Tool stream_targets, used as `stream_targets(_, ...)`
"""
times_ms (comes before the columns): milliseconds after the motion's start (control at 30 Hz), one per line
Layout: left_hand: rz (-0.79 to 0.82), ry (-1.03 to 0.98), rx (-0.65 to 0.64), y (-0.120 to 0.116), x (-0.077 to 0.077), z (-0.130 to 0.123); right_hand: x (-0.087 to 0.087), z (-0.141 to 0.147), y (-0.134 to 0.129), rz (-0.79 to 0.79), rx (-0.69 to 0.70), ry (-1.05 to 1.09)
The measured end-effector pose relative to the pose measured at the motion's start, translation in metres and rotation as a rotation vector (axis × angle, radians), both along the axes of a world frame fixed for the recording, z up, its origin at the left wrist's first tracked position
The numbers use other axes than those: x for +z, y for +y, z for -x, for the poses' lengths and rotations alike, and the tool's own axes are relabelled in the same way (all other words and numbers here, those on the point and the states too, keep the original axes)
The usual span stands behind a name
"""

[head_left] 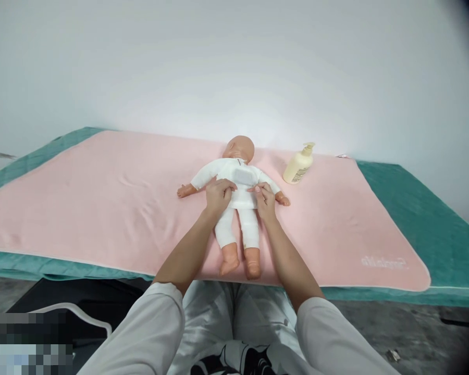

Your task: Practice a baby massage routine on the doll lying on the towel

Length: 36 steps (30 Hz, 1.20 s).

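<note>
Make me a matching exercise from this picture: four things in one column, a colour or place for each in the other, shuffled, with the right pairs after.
1. Doll
2. Pump bottle
3. Mat
4. Lower cover

A. green, showing past the mat's edges
B. dressed in white, lying down
C. pink, under the doll
D. pale yellow

Pairs: 1-B, 2-D, 3-C, 4-A

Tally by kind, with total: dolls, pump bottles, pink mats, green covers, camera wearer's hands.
Doll: 1
Pump bottle: 1
Pink mat: 1
Green cover: 1
Wearer's hands, left hand and right hand: 2
Total: 6
</note>
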<state>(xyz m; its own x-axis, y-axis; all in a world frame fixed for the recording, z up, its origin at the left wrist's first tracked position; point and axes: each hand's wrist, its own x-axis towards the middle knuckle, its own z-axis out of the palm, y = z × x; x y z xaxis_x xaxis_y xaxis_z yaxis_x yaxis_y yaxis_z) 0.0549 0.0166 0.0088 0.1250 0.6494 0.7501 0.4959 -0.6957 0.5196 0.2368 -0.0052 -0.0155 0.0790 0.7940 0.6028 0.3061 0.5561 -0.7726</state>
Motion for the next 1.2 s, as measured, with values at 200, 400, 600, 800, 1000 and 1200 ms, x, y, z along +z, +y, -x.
stream_targets(200, 0.047, 0.064, -0.177, -0.005, -0.005, 0.005, 0.000, 0.000, -0.015, 0.008, 0.058, -0.090)
stream_targets(400, 0.212, 0.276, -0.160, -0.004, 0.004, 0.004, -0.001, 0.000, -0.009, 0.071, 0.113, -0.117)
stream_targets(600, 0.275, 0.341, -0.113, -0.005, 0.006, 0.002, -0.002, 0.000, -0.007, 0.087, 0.117, -0.143)
stream_targets(800, 0.127, 0.269, -0.121, -0.006, 0.002, 0.002, 0.001, 0.000, -0.012, 0.046, 0.070, -0.168)
stream_targets(1000, 0.040, 0.256, -0.038, -0.006, 0.004, 0.001, 0.001, 0.000, -0.011, -0.011, 0.038, -0.145)
stream_targets(1200, 0.102, 0.335, -0.057, -0.004, 0.006, -0.001, -0.002, 0.001, -0.006, 0.019, 0.044, -0.140)
